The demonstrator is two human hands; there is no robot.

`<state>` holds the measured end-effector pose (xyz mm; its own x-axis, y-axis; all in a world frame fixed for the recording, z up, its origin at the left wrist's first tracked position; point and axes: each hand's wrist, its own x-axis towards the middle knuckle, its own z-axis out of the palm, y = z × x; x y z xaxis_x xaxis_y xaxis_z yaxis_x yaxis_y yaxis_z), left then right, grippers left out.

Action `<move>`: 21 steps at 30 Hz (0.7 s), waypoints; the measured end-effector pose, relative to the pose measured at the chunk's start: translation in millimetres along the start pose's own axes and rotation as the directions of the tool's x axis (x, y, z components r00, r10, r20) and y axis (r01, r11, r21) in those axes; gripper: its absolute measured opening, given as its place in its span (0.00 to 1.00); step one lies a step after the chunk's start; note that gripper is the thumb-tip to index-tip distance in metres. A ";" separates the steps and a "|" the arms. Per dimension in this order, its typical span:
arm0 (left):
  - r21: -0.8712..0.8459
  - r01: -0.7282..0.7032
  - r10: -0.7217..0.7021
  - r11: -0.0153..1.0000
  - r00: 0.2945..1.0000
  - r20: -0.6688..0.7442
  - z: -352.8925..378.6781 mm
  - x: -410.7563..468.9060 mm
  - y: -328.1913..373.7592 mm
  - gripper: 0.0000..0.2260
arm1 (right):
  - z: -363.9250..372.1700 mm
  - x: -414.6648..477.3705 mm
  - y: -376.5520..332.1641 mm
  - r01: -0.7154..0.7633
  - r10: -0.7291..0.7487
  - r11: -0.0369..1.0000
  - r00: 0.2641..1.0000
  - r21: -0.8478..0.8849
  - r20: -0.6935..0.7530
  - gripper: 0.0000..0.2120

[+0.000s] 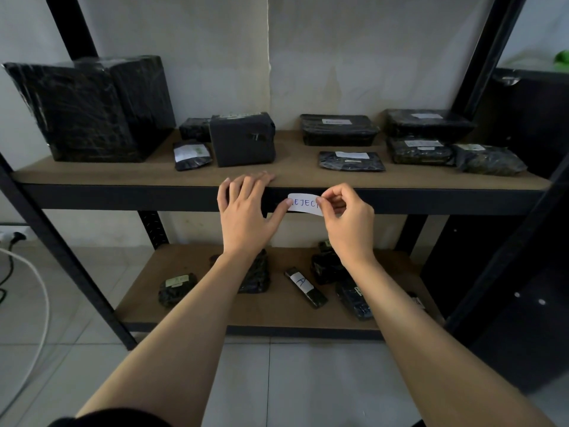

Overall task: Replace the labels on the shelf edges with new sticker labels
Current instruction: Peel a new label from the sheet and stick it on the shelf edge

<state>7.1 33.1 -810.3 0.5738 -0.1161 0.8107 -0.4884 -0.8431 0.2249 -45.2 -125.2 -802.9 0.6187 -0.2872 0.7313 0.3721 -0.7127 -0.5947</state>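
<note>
A white sticker label (pixel 304 204) with blue handwritten letters lies against the black front edge (pixel 123 197) of the upper shelf. My right hand (pixel 346 217) pinches the label's right end between thumb and fingers. My left hand (pixel 246 211) rests with its fingers spread on the shelf's front edge, and its thumb tip presses the label's left end. The last letters on the label are hidden behind my right fingers.
Several black wrapped parcels (pixel 89 109) sit on the upper wooden shelf board (pixel 292 174), several more on the lower board (pixel 277 306). Black uprights (pixel 70 254) frame the rack. A dark cabinet (pixel 523 272) stands at the right. White and black cables (pixel 37 288) lie on the tiled floor at the left.
</note>
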 end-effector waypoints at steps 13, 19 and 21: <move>0.005 0.007 -0.007 1.000 1.000 -0.002 4.0 -0.2 -1.6 0.22 | 5.7 -2.2 -1.9 0.048 -0.051 0.991 0.998 -0.122 -0.024 0.04; 0.003 0.001 -0.001 1.000 1.000 -0.010 3.0 -0.4 -1.5 0.22 | 10.0 -4.9 -3.0 0.055 -0.065 0.985 0.996 -0.161 -0.060 0.05; 0.002 -0.003 0.003 1.000 1.000 -0.008 3.0 -0.7 -1.4 0.22 | 10.7 -5.4 -3.0 0.058 -0.071 0.984 0.995 -0.167 -0.075 0.05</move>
<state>9.3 32.8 -812.8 0.5669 -0.1142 0.8158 -0.4887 -0.8438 0.2216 -42.3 -114.7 -808.7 0.5372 -0.2829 0.7946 0.2861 -0.8251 -0.4872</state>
